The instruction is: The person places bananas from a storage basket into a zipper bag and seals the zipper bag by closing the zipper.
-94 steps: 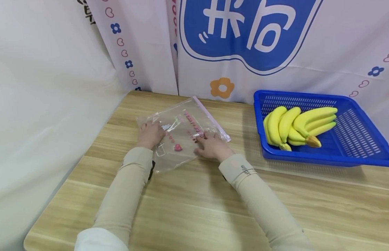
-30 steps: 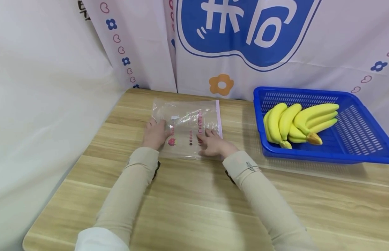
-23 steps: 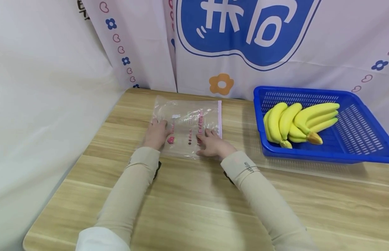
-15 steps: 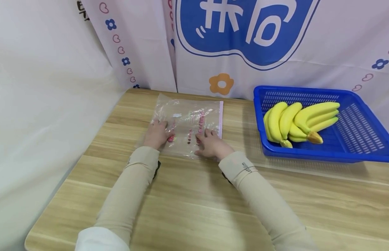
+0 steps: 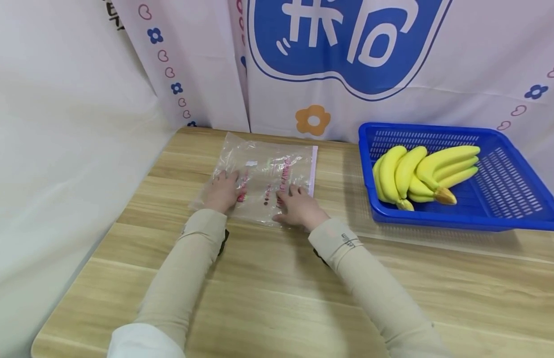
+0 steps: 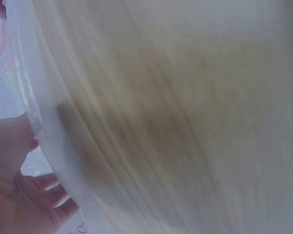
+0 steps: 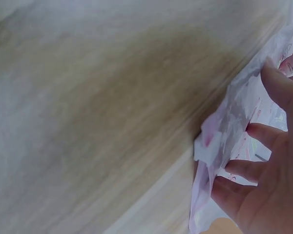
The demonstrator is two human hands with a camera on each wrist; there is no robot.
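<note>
A clear plastic zip bag (image 5: 263, 159) lies flat on the wooden table, with pink lettering, a strawberry print and a pale pink zip strip along its right edge. My left hand (image 5: 220, 193) rests on the bag's left part, fingers spread, thumb beside the strawberry print. On the right part, near the zip strip, my right hand (image 5: 299, 206) touches the film with spread fingertips. The right wrist view shows that hand's fingers (image 7: 246, 170) bent loosely against the crinkled film. In the left wrist view, the left hand (image 6: 19, 190) shows at the lower left edge.
Right of the bag stands a blue plastic basket (image 5: 437, 223) with slotted walls. Bunches of yellow bananas (image 5: 420, 174) lie in its left part. A printed white cloth (image 5: 205, 74) hangs behind the wooden table (image 5: 259, 298), and plain white cloth is on the left.
The bag has turned clockwise under both hands, so its zip strip runs almost straight away from me instead of slanting. Over the last second it shifted only slightly. The basket and bananas have stayed put.
</note>
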